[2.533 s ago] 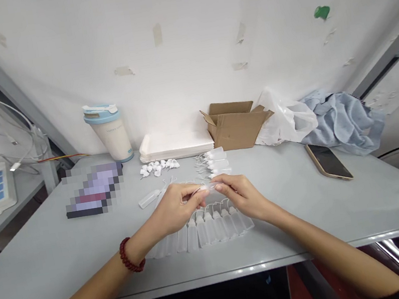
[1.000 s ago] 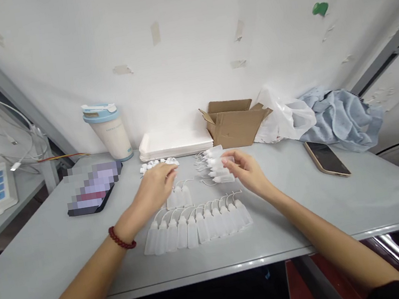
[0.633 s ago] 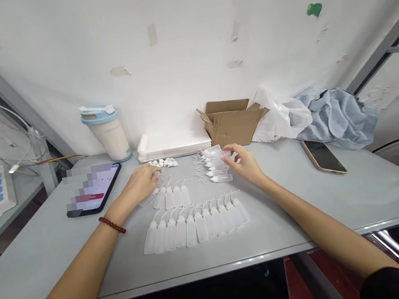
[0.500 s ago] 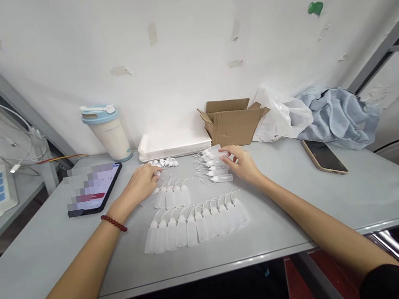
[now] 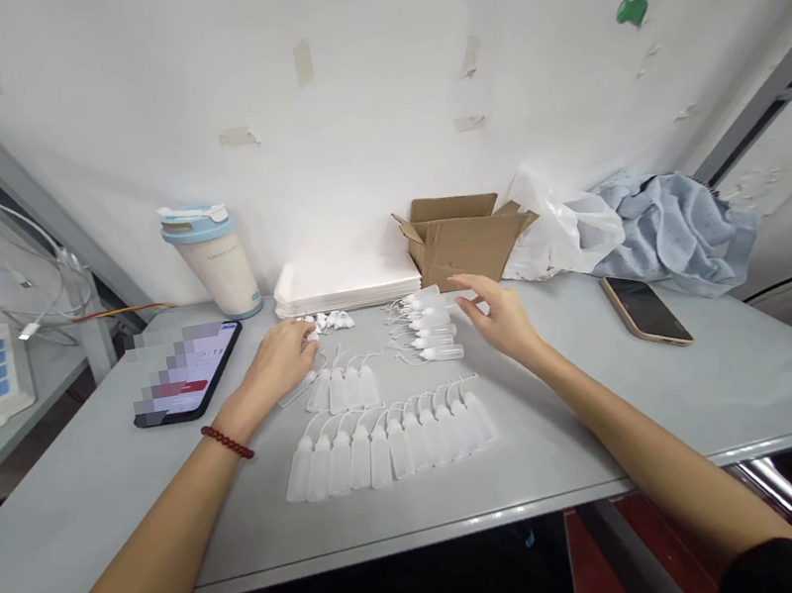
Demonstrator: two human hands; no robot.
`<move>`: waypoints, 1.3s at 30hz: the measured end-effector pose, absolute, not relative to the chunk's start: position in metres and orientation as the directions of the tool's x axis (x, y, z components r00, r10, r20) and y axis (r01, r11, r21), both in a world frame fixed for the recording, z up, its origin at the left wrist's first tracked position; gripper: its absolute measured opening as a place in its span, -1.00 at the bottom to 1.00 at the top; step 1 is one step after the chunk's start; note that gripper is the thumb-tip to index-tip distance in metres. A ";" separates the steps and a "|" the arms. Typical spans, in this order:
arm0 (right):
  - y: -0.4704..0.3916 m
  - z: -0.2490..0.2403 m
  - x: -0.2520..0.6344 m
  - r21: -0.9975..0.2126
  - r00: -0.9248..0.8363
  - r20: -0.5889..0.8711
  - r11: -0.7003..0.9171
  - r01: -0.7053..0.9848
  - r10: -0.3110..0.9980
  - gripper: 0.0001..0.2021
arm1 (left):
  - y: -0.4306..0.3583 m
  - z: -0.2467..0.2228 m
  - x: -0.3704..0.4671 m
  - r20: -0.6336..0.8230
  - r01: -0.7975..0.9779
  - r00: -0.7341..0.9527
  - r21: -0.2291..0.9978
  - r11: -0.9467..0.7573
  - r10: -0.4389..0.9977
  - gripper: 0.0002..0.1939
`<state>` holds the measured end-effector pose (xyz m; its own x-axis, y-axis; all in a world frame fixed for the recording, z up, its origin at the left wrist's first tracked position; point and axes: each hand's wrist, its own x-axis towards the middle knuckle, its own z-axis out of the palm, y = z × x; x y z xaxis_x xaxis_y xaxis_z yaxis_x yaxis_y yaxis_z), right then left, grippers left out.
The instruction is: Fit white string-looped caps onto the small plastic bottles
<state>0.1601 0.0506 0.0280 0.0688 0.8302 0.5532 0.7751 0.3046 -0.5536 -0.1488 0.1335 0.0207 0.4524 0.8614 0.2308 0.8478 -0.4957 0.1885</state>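
Observation:
My left hand is at the left of the table, its fingers bent together beside a small pile of white pieces, perhaps caps. What its fingertips hold, if anything, is hidden. My right hand hovers open, thumb and forefinger apart, just right of a stack of small translucent squeeze bottles lying on their sides. Nothing shows between its fingers. A short row of similar flat bottles with thin white tails lies between the hands. Closer to me is a longer row of bottles, tails pointing away.
Along the wall stand a blue-lidded cup, a stack of white trays, an open cardboard box, a white plastic bag and a bluish cloth. Phones lie at left and right on the grey table.
My right hand has drawn back to the right, off the stacked bottles, and its fingers have spread. My left hand has barely moved.

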 end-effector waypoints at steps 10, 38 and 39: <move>0.005 0.078 0.162 -0.625 -0.491 -0.500 0.095 0.775 0.713 -0.69 | 0.097 0.038 -0.125 0.288 0.672 0.357 0.582 -0.458 0.889 -0.76; 0.013 0.066 0.160 -0.502 -0.312 -0.558 -0.013 0.865 0.769 -0.72 | 0.075 0.032 -0.106 0.251 0.524 0.467 0.694 -0.494 0.848 -0.78; 0.014 0.066 0.161 -0.549 -0.313 -0.480 -0.002 0.836 0.820 -0.73 | 0.074 0.033 -0.105 0.259 0.509 0.472 0.700 -0.501 0.843 -0.78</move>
